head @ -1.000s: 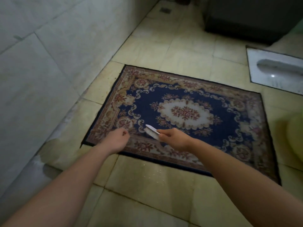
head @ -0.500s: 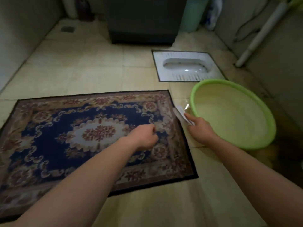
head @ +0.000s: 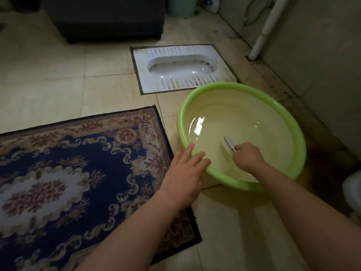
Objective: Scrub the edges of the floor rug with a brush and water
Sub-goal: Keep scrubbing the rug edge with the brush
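Brush [head: 229,143] is gripped in your right hand [head: 247,159], fingers curled around its handle, head at the water [head: 246,124] in the green basin [head: 300,145]. Your left hand [head: 184,174] is released, fingers straight over the near rim. Rug [head: 78,173] lies flat just beside the basin.

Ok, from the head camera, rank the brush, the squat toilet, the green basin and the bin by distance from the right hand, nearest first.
1. Brush, gripped in the right hand.
2. Green basin, around that hand.
3. Squat toilet, beyond the basin.
4. Bin, far back.
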Demonstrator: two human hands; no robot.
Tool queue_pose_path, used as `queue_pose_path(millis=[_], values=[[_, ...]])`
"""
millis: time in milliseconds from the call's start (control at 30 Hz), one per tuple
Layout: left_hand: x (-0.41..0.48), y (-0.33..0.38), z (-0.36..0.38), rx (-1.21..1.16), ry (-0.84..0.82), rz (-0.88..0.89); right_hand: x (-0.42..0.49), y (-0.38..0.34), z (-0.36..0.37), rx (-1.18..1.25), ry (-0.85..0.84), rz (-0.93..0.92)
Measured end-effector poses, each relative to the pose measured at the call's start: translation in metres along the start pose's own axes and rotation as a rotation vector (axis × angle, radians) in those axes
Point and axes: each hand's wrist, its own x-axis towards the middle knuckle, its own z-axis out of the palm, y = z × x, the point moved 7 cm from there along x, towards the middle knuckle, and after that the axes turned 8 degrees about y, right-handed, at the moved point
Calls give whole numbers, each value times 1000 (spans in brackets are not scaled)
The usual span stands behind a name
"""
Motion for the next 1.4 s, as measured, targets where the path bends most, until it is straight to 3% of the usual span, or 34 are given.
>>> queue_pose_path(millis=[233, 333, 433, 600, 667, 733, 900, 1033, 1167, 1233, 1400], values=[[9, 5, 4, -49, 205, 10, 10, 10, 0, 36, -79, -22], [9, 6, 3, -96, 174, -19, 10, 14, -6, -42, -62, -1], [9, 9, 1, -74, 146, -28, 2, 9, -3, -24, -189, 27], [-3, 24, 2, -51, 175, -69, -12, -2, -6, -251, -181, -53], [-7, 27, 0, -42, 159, -78, -23, -5, -4, -233, -242, -24], [-8, 25, 1, -46, 86, -57, -26, -6, -8, -195, -194, 18], [-26, 6, -10, 54, -110, 88, -57, -14, -17, 181, 10, 51], [-70, -42, -35, 83, -61, -30, -118, -37, -15, 579, 170, -40], [-134, -104, -46, 100, -150, -205, -190, -50, 21, 740, 224, -205], [-173, -130, -46, 89, -201, -315, -227, -49, 57, 675, 165, -266], [-263, -156, -28, 46, -278, -475, -286, -17, 147, 436, -228, -303]])
